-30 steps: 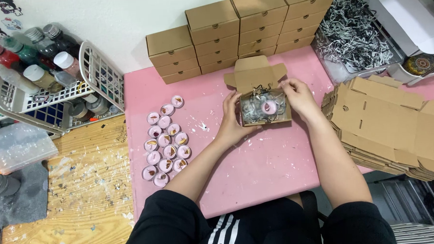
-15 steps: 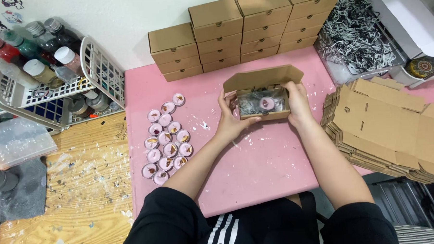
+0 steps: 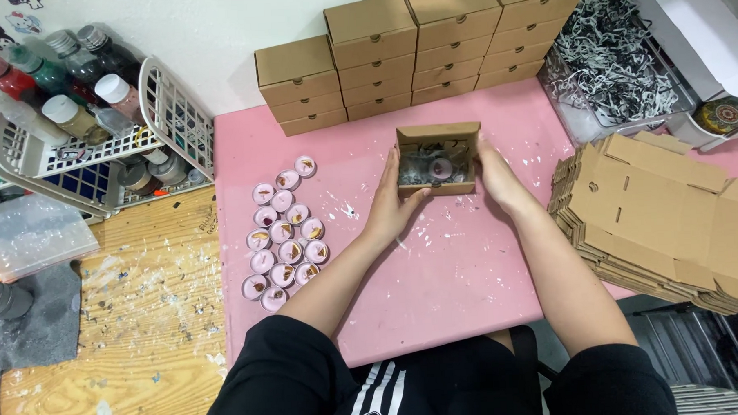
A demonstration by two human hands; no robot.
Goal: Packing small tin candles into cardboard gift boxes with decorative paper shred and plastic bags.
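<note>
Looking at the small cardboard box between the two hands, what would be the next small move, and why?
Probably fold the lid fully down and tuck it shut. The small box is held by the left hand and right hand, the lid is tilted partway over it, and shredded paper and a pink candle show inside. The stacked boxes behind are all closed.

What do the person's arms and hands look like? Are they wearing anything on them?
Both arms are bare from the hands up to above the elbows, where black sleeves begin. The left hand and the right hand wear no gloves, and no rings, watch or bracelets show. The black top has white stripes on its front, between the two arms.
</note>
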